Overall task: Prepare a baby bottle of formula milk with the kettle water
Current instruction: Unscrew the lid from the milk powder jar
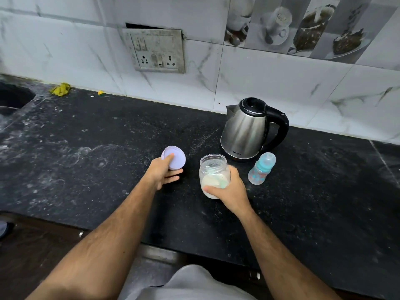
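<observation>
Head view, frame centre: left grip (162, 173) holds round lilac lid (173, 158); right grip (229, 190) wraps clear powder jar (213, 174), steel kettle (246, 128) w/ black handle behind.

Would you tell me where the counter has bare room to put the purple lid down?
The wide dark counter left of the left hand, up to the sink, is bare. Crowded: around the jar in the right hand, with the baby bottle and kettle close by.
</observation>
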